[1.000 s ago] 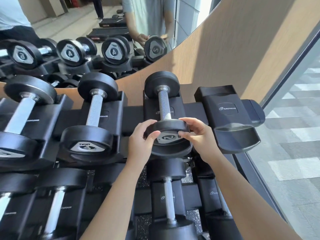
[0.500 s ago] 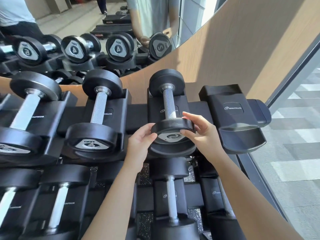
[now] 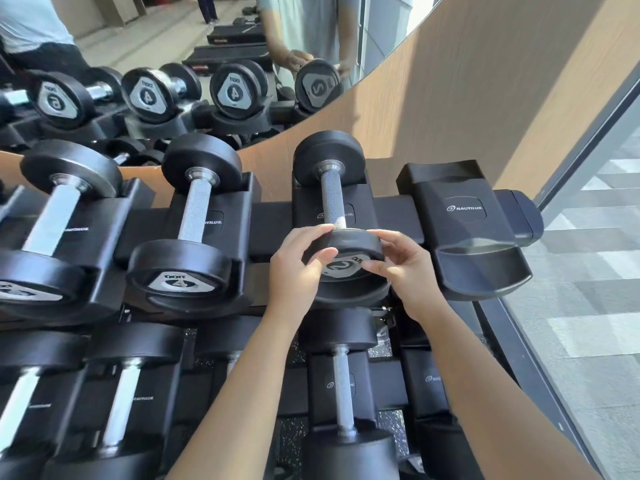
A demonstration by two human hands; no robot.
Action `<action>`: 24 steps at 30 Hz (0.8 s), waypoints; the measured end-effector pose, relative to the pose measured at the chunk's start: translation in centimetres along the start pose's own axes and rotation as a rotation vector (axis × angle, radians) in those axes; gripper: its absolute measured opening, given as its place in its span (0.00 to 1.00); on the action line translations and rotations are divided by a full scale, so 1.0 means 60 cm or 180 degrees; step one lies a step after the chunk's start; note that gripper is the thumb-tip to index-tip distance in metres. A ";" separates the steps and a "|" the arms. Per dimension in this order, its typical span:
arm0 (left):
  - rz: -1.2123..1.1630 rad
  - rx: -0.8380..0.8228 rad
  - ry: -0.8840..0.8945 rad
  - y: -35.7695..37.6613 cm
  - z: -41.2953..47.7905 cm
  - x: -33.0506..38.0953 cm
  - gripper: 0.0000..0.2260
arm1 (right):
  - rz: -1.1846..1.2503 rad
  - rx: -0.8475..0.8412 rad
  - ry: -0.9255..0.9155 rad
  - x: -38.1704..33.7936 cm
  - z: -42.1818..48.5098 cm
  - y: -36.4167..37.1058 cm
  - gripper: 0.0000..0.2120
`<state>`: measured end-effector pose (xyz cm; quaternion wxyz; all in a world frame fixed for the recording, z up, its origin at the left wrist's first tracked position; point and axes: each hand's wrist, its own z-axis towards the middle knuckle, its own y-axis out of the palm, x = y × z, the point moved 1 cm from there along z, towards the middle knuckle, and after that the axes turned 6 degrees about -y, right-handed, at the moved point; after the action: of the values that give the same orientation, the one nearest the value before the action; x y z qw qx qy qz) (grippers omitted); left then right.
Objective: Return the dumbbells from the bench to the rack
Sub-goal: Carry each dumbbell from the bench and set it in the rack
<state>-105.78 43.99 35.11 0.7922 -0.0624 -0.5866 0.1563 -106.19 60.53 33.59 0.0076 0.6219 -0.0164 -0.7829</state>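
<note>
A small black dumbbell (image 3: 333,199) marked 2 lies in a cradle on the top tier of the black rack (image 3: 391,216), its metal handle pointing away from me. My left hand (image 3: 294,268) grips the left side of its near head. From the right, my right hand (image 3: 407,268) holds the same head with its fingers on the rim and the silver end plate. Just to the right, an empty cradle (image 3: 474,233) with a Nautilus logo sits at the rack's end.
Dumbbells marked 4 (image 3: 188,244) and a larger one (image 3: 52,237) fill the cradles to the left. A lower tier holds more dumbbells (image 3: 343,393). A mirror (image 3: 173,64) on the curved wooden wall reflects the rack and a person. Tiled floor (image 3: 588,306) lies beyond a glass panel on the right.
Both hands have shifted their fingers around the near head of the dumbbell, which has turned slightly in its cradle. The camera has moved a little closer.
</note>
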 end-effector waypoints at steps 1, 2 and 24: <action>-0.0089 -0.0002 -0.0126 -0.003 -0.001 -0.006 0.16 | -0.0169 -0.0048 -0.0042 -0.006 0.003 0.001 0.22; -0.0273 -0.0022 -0.0303 -0.006 -0.004 -0.013 0.17 | -0.0355 -0.0095 -0.0057 -0.013 0.006 0.002 0.22; 0.0068 -0.0129 -0.0128 -0.008 -0.001 -0.013 0.16 | 0.0479 -0.0131 0.0041 0.019 -0.005 -0.009 0.23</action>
<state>-105.84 43.30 34.50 0.7771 -0.0816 -0.6047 0.1541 -106.13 61.05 32.39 0.0794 0.6236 -0.0469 -0.7763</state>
